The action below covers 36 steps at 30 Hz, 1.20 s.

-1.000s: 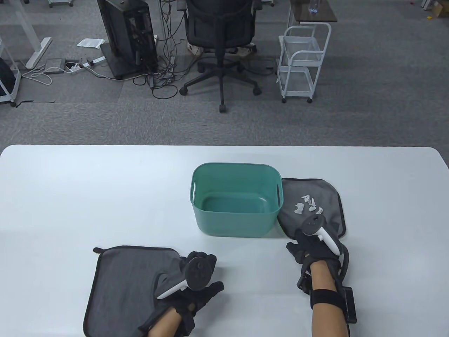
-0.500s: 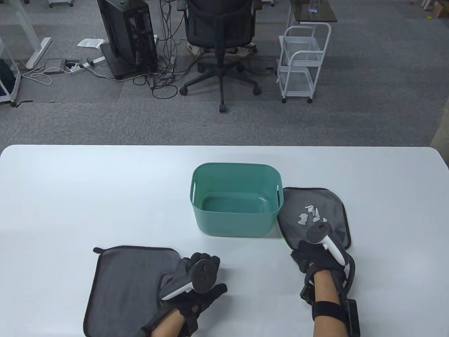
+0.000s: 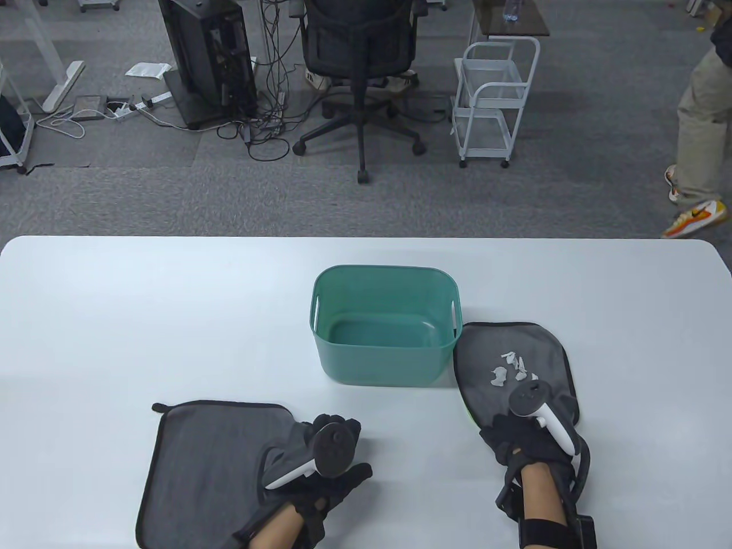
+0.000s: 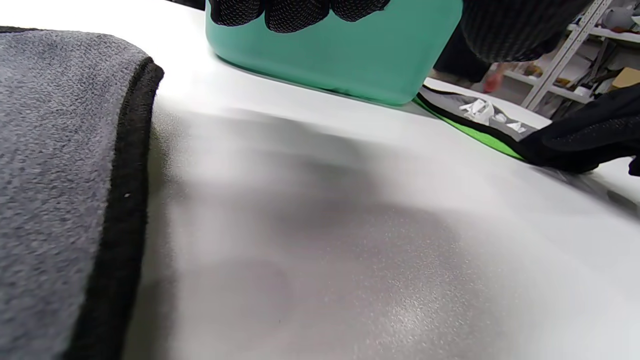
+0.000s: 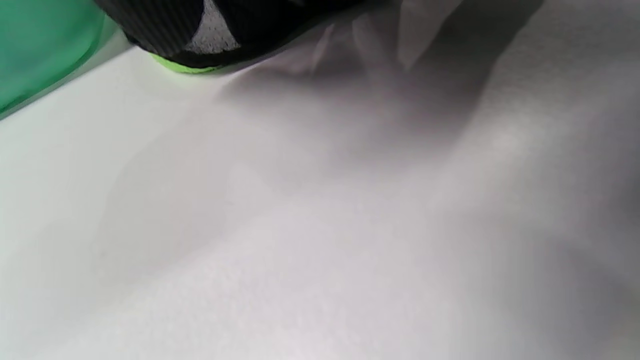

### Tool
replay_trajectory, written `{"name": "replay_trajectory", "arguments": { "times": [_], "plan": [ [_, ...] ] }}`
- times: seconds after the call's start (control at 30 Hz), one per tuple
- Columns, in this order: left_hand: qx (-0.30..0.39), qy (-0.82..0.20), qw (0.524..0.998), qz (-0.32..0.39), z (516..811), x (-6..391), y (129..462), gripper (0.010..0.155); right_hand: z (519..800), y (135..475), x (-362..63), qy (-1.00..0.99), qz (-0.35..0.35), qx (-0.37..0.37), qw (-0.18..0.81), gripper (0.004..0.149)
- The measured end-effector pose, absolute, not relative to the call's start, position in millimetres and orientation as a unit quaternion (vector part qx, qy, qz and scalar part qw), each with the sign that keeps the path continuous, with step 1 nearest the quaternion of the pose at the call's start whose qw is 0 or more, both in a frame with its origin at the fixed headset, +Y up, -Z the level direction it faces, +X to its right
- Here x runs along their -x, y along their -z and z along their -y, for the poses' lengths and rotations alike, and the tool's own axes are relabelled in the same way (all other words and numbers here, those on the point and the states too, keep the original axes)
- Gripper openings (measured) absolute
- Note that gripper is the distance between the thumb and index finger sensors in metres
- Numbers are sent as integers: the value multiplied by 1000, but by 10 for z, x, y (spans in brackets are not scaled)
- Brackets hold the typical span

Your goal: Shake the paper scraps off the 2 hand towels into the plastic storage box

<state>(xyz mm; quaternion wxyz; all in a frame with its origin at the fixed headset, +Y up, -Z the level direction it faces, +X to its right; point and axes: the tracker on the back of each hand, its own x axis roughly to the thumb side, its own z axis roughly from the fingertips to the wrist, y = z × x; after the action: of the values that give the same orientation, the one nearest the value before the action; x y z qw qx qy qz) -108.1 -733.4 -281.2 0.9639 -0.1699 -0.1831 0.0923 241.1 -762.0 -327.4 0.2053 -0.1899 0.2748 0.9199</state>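
Observation:
A teal plastic storage box (image 3: pixel 377 366) stands empty mid-table. The left grey towel (image 3: pixel 206 457) lies at the front left; my left hand (image 3: pixel 346 446) sits on its right edge, where the cloth bunches up under curled fingers (image 4: pixel 280 12). The right grey towel (image 3: pixel 503 343), with a green underside (image 5: pixel 180 66), lies beside the box's right wall and carries several white paper scraps (image 3: pixel 512 369). My right hand (image 3: pixel 506 437) grips that towel's near edge. The grip itself is hidden under the tracker.
The white table (image 3: pixel 143 314) stretches wide on both sides of the box. Beyond its far edge stand an office chair (image 3: pixel 360 51) and a white wire cart (image 3: pixel 492 103). A person's legs (image 3: pixel 697 131) show at the far right of the floor.
My right hand has drawn the right towel with its scraps toward the table's front edge. The left hand barely shifted. A person has walked into view at the right.

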Motion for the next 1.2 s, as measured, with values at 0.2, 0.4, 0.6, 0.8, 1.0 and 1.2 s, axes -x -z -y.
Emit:
{"name": "replay_trajectory", "arguments": {
  "times": [0.2,0.4,0.6,0.8,1.0,1.2],
  "plan": [
    [176,-98,965,170,7364,1125,2841,78,7605,3084,-2403,-917,-291,185,199,57],
    [174,-101,965,167,7365,1137,2844,78,7569,3004,-2374,-909,-321,190,185,56],
    [167,-100,967,165,7363,1151,2853,78,7524,2983,-2306,-919,-309,179,168,55],
    [166,-96,969,158,7370,1170,2858,78,7498,2929,-2234,-925,-308,168,147,57],
    [165,-97,969,157,7372,1136,2865,78,7462,2878,-2239,-919,-320,163,162,56],
    [167,-104,967,161,7374,1056,2858,78,7427,2841,-2193,-925,-320,143,148,56]
  ]
}}
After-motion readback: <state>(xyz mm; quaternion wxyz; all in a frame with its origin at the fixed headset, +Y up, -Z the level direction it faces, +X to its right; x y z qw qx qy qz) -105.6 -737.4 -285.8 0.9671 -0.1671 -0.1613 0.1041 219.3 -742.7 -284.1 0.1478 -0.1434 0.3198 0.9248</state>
